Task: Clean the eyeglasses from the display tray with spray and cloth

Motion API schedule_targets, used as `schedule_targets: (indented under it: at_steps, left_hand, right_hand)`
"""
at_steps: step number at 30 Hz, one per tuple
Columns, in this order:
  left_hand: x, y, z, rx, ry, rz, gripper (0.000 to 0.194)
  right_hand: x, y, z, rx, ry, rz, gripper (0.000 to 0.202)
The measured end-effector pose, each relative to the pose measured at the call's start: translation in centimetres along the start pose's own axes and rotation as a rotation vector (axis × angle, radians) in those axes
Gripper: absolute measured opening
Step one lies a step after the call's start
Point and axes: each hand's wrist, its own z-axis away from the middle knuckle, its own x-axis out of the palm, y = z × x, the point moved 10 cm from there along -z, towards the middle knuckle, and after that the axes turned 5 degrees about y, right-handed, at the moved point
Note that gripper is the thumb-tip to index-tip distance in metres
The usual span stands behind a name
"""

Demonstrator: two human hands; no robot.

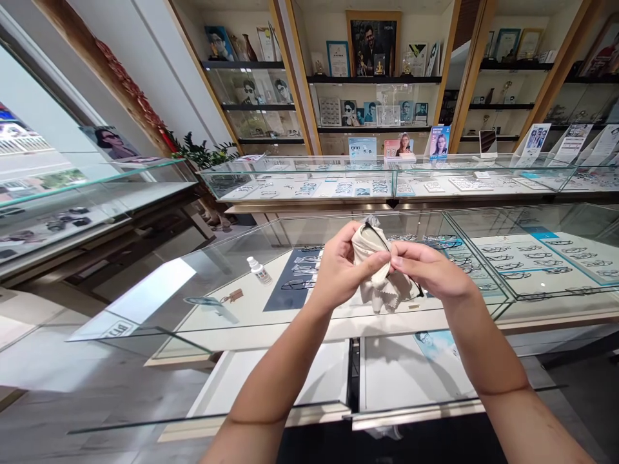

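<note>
A beige lens-cleaning cloth [374,248] with a zigzag edge is bunched up between my two hands, above the glass counter. Wrapped partly inside it is a pair of eyeglasses [420,291]; a dark rim shows at the top and a dark temple pokes out below my right hand. My left hand [344,265] is closed around the cloth and the glasses, its thumb pressing across the front. Thumb and fingertips of my right hand [428,267] pinch the cloth at its right side. Most of the glasses, lenses included, are hidden by cloth and fingers.
A white spray bottle [260,270] and a small brown tag [233,296] are by the left part of the glass display counter [222,328]. Rows of eyeglasses [507,258] lie under the glass. Pulled-out white drawers [406,380] sit below my forearms. More showcases [309,171] stand beyond.
</note>
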Motion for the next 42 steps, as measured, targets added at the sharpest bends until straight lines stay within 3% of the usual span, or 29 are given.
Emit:
schedule_targets:
  at_steps: [5, 11, 16, 21, 24, 30, 32, 38, 42]
  left_hand:
    - [-1.0, 0.4, 0.0, 0.070, 0.133, -0.039, 0.055]
    - [-0.5, -1.0, -0.4, -0.030, -0.005, 0.070, 0.049]
    - [0.2, 0.0, -0.6, -0.004, -0.102, 0.086, 0.040]
    - [-0.2, 0.9, -0.4, 0.040, -0.007, 0.050, 0.042]
    - [-0.9, 1.0, -0.5, 0.041, 0.030, 0.017, 0.047]
    - [-0.1, 1.2, -0.9, 0.023, -0.192, 0.040, 0.038]
    - [0.1, 1.2, -0.7, 0.034, -0.176, 0.059, 0.035]
    - [-0.7, 1.6, 0.2, 0.088, 0.037, 0.077, 0.037]
    - [-0.8, 1.8, -0.5, 0.071, -0.083, 0.013, 0.044]
  right_hand:
    - [0.2, 0.0, 0.0, 0.004, -0.013, 0.017, 0.046]
    - [-1.3, -0.9, 0.2, -0.019, 0.095, 0.008, 0.043]
    - [-1.3, -1.1, 0.1, -0.067, 0.130, -0.022, 0.040]
    - [0.7, -0.4, 0.1, -0.045, 0.015, -0.018, 0.043]
    - [0.8, -0.5, 0.2, -0.037, 0.007, 0.006, 0.044]
    - [-0.6, -0.9, 0.3, -0.043, 0.077, -0.005, 0.043]
    - [-0.2, -0.9, 0.4, -0.050, 0.057, -0.022, 0.042]
    - [1.4, -0.9, 0.5, -0.057, -0.012, -0.024, 0.042]
    - [0.6, -1.1, 0.6, -0.033, 0.020, -0.034, 0.041]
